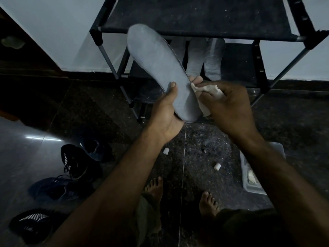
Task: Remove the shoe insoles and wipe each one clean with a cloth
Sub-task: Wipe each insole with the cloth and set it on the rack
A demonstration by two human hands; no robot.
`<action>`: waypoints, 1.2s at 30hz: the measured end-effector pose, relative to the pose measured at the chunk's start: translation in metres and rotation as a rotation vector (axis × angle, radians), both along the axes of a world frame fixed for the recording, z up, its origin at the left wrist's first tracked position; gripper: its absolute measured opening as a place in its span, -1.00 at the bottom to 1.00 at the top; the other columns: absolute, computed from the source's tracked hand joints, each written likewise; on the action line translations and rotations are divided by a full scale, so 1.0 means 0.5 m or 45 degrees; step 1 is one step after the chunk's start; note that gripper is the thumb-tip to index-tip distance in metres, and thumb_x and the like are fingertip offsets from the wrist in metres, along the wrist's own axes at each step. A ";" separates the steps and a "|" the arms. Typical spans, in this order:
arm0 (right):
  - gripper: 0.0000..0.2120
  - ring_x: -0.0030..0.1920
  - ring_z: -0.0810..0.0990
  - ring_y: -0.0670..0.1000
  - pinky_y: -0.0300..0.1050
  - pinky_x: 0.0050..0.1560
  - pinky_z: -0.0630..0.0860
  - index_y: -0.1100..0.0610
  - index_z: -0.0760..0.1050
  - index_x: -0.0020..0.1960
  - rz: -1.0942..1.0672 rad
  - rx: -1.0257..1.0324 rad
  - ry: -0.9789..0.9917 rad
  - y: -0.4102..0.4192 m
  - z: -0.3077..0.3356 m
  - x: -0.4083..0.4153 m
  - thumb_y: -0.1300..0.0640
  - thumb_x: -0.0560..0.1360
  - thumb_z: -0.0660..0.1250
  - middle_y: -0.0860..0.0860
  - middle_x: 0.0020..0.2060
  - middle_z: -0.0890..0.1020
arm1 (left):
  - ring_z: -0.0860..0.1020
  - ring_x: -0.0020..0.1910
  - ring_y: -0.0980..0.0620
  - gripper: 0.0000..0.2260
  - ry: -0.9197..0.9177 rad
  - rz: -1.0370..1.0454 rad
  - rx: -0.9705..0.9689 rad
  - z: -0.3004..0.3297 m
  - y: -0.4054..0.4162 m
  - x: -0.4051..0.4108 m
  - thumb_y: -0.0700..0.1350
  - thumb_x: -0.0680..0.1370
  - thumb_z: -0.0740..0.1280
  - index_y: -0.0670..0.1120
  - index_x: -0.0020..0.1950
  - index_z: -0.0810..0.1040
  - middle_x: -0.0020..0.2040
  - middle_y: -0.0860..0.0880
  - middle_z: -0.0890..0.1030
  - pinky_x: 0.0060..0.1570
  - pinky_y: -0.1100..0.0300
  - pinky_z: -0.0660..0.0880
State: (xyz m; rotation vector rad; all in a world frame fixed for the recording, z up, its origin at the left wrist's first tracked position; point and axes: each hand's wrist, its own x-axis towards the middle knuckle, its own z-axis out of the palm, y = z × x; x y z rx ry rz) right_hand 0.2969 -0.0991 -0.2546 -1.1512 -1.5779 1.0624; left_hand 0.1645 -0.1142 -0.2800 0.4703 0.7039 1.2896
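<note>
A grey insole (156, 63) is held up in front of me, toe end pointing up and left. My left hand (166, 113) grips its heel end from below, thumb pressed on its face. My right hand (229, 107) holds a crumpled white cloth (210, 94) against the insole's right edge near the heel. Two more pale insoles (204, 57) lean upright on the lower shelf of the shoe rack behind. Several dark shoes (76, 164) lie on the floor at the left.
A black metal shoe rack (195, 16) stands against the white wall straight ahead. A clear plastic box (249, 177) sits on the floor at the right. Two small white caps (217, 166) lie on the dark speckled floor near my bare feet (154, 188).
</note>
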 end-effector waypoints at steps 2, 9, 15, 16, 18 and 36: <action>-0.90 -0.11 0.65 -0.15 -0.29 -0.14 0.58 0.10 0.65 -0.01 0.028 -0.035 -0.016 -0.003 -0.006 -0.005 0.20 0.49 0.43 -0.09 -0.13 0.68 | 0.54 0.23 0.01 -0.57 -0.013 -0.020 0.001 0.001 -0.001 0.001 0.03 0.70 -0.11 -0.13 0.31 0.44 0.31 0.00 0.53 0.34 0.02 0.41; -0.83 -0.20 0.60 -0.28 -0.38 -0.29 0.53 0.11 0.59 -0.03 0.009 -0.169 -0.044 0.004 -0.017 0.000 0.28 0.42 0.47 -0.14 -0.14 0.63 | 0.54 0.22 -0.02 -0.49 -0.003 -0.129 -0.039 0.001 -0.004 0.004 0.09 0.68 -0.14 -0.19 0.45 0.31 0.26 -0.08 0.57 0.32 0.04 0.41; -0.85 -0.36 0.60 -0.08 -0.16 -0.46 0.55 0.13 0.59 -0.07 0.182 -0.426 -0.059 0.004 -0.014 0.016 0.26 0.40 0.50 0.03 -0.21 0.66 | 0.50 0.27 0.04 -0.52 0.041 0.021 -0.050 0.019 0.001 -0.026 0.09 0.68 -0.09 -0.15 0.37 0.41 0.26 -0.01 0.57 0.23 0.13 0.49; -0.86 -0.37 0.60 -0.05 -0.14 -0.45 0.56 0.13 0.60 -0.07 0.223 -0.452 -0.090 0.004 -0.015 0.019 0.25 0.40 0.50 0.05 -0.22 0.66 | 0.48 0.30 0.04 -0.53 0.046 0.066 -0.031 0.020 0.003 -0.035 0.09 0.68 -0.08 -0.15 0.35 0.44 0.29 -0.01 0.56 0.21 0.16 0.50; -0.85 -0.36 0.61 0.01 -0.05 -0.39 0.60 0.11 0.61 -0.09 0.304 -0.504 -0.143 0.005 -0.016 0.022 0.24 0.38 0.51 0.10 -0.22 0.67 | 0.45 0.35 0.00 -0.54 0.022 0.153 -0.006 0.020 0.005 -0.053 0.09 0.68 -0.07 -0.13 0.23 0.52 0.26 -0.03 0.58 0.24 0.16 0.45; -0.84 -0.04 0.59 -0.14 -0.36 -0.06 0.49 0.10 0.64 0.08 0.073 0.266 -0.275 -0.012 -0.011 -0.017 0.21 0.55 0.33 0.02 -0.04 0.65 | 0.59 0.15 -0.07 -0.47 -0.094 0.185 -0.041 0.003 0.006 -0.087 0.13 0.68 -0.06 -0.21 0.27 0.52 0.13 -0.15 0.64 0.27 -0.04 0.44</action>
